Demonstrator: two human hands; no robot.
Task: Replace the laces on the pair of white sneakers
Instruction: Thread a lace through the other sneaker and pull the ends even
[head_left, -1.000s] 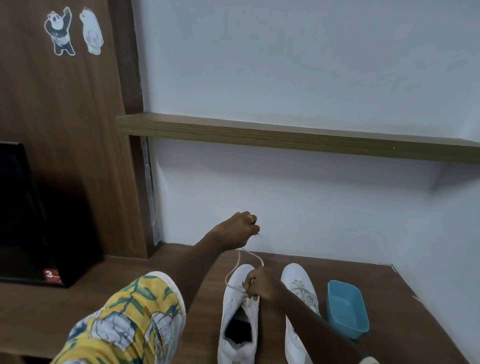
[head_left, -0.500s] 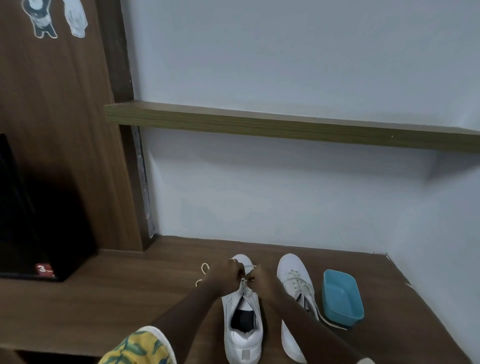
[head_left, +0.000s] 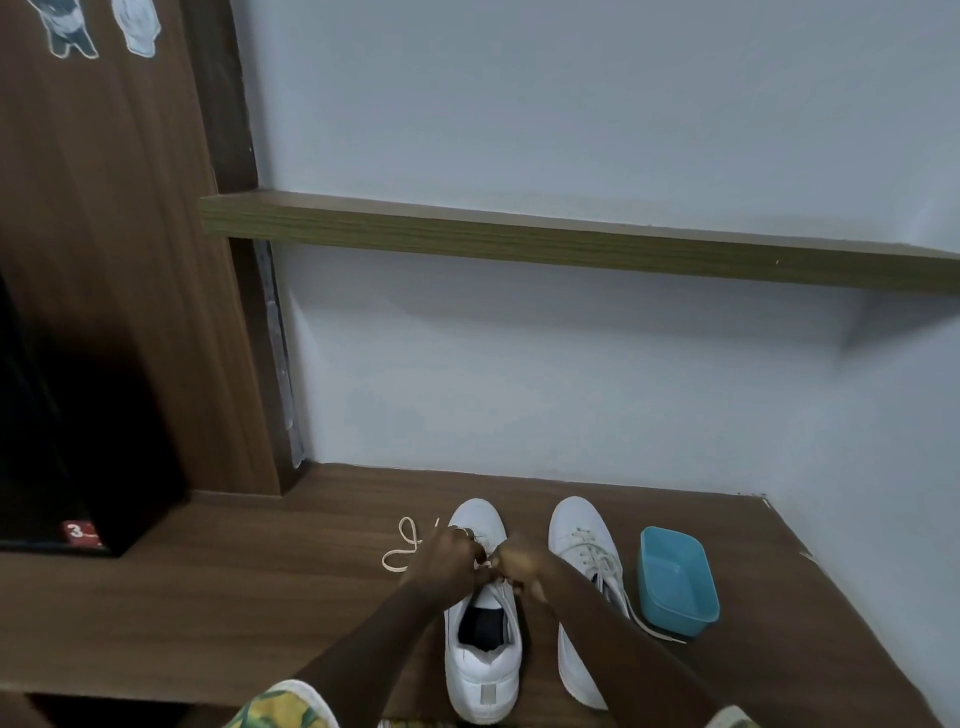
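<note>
— So where do we have the sneakers?
— Near the back edge of the wooden surface (head_left: 208, 597), side by side, toes to the wall (head_left: 571, 389). We are over the left sneaker (head_left: 483, 670), at its eyelets.
— And our grip?
— Our left hand (head_left: 447, 558) and right hand (head_left: 519, 564) are both curled tight, pinching the lace (head_left: 413, 541) above the tongue. Its loose end loops out onto the wood to the left.
— The other one?
— The right sneaker (head_left: 582, 571) is laced, one end trailing. Just beside it, toward the right edge, we see a blue tub (head_left: 675, 582). A shelf (head_left: 571, 244) runs along the wall above.
</note>
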